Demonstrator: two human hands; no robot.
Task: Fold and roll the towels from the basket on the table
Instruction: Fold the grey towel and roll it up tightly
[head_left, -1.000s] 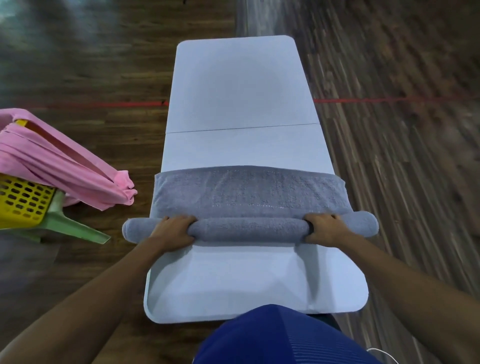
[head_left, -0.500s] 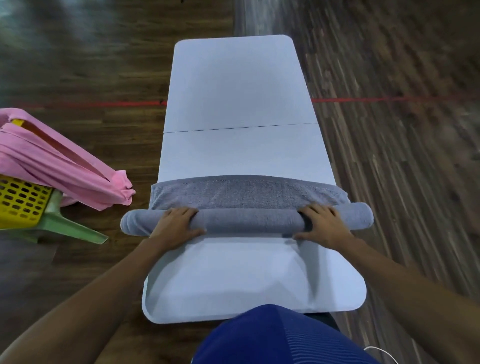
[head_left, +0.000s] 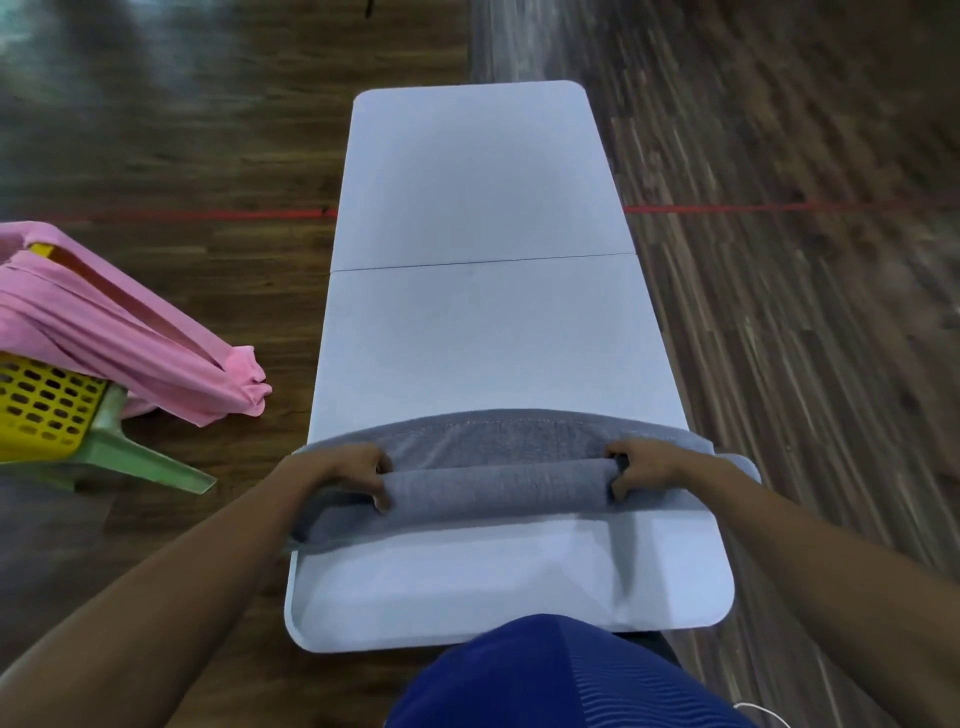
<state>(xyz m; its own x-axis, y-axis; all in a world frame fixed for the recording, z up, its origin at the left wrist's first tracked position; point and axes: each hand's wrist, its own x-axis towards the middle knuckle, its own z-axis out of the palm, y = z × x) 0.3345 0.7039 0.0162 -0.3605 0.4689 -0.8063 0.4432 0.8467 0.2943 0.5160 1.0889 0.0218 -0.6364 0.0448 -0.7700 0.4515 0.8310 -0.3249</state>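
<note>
A grey towel (head_left: 498, 486) lies across the near part of the white table (head_left: 483, 332), mostly wound into a long roll. Only a short flat strip of it (head_left: 498, 436) remains beyond the roll. My left hand (head_left: 345, 470) grips the roll near its left end, fingers curled over it. Near the right end, my right hand (head_left: 641, 467) grips it the same way. Both ends of the roll stick out past the table's sides. A pink towel (head_left: 119, 332) hangs out of the yellow basket (head_left: 44, 410) at the left.
The yellow basket rests on a green plastic stool (head_left: 140, 457) on the wooden floor left of the table. A red line (head_left: 779, 209) crosses the floor. The far half of the table lies beyond a seam.
The roll has grown thicker and taken up more of the flat towel. My hands have gone from pressing on top of the roll to curling around it.
</note>
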